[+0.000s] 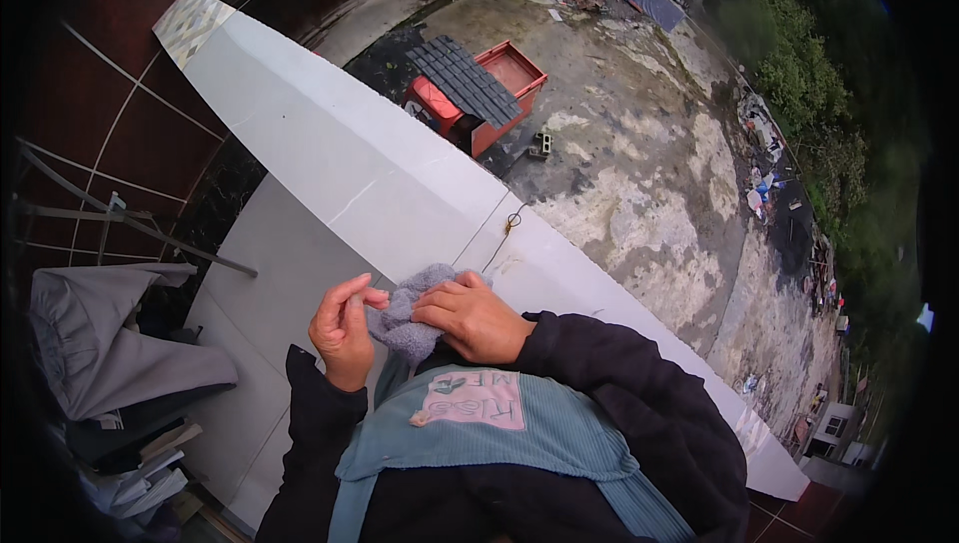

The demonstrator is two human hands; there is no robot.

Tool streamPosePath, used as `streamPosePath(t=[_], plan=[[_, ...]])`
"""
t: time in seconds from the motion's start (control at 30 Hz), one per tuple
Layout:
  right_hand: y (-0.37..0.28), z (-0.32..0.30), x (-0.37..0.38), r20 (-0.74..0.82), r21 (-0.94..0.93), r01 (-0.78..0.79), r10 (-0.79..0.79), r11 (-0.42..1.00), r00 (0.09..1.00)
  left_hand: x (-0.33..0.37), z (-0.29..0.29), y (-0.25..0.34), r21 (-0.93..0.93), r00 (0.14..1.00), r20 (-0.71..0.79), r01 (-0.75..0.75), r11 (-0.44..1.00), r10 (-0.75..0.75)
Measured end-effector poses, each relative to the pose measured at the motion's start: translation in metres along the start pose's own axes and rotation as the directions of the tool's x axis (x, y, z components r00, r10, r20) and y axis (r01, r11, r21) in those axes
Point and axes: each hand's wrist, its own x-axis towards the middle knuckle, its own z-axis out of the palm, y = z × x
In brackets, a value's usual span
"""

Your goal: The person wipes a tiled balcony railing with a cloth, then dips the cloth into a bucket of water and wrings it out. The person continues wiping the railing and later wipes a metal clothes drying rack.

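My right hand [475, 319] grips a grey fuzzy piece of fabric [408, 328], bunched up in front of my body near the white ledge. Its fingers curl over the top of the fabric, and part of the piece is hidden under them. Just left of the fabric is my left hand [345, 331], raised with its thumb and fingers drawn together in a pinch. Whatever may be between those fingertips is too small to make out. A teal corduroy apron [489, 433] with a pink patch covers my front below the hands.
A broad white ledge [390, 183] runs diagonally past me, with a wire loop [512, 221] on it. Below lies a concrete yard with a red three-wheeled cart [430, 101]. Grey cloth [125, 333] hangs at the left above stacked papers [150, 483].
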Motion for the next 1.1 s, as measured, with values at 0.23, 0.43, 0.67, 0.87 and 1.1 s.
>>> streamPosePath(t=[0.23, 0.43, 0.67, 0.87, 1.1], plan=[[-0.003, -0.068, -0.064, -0.107, 0.242, -0.067, 0.095, 0.968, 0.990, -0.004, 0.005, 0.006, 0.024, 0.995, 0.096, 0.018, 1.000, -0.020], [0.001, -0.081, -0.087, -0.246, -0.087, -0.258, 0.230, 0.962, 0.942, -0.008, 0.015, 0.010, 0.074, 0.979, 0.181, 0.081, 0.994, -0.093], [0.016, -0.037, -0.068, -0.204, -0.280, -0.289, 0.237, 0.916, 0.950, -0.016, 0.025, 0.013, 0.086, 0.938, 0.321, 0.107, 0.991, -0.129], [0.068, -0.075, -0.105, -0.454, -0.346, -0.564, 0.393, 0.749, 0.800, -0.019, 0.019, 0.015, 0.112, 0.951, 0.285, 0.091, 0.990, -0.120], [0.069, -0.122, -0.089, -0.771, -0.274, -0.604, 0.205, 0.748, 0.603, -0.025, 0.017, 0.011, 0.146, 0.937, 0.307, 0.130, 0.981, -0.170]])
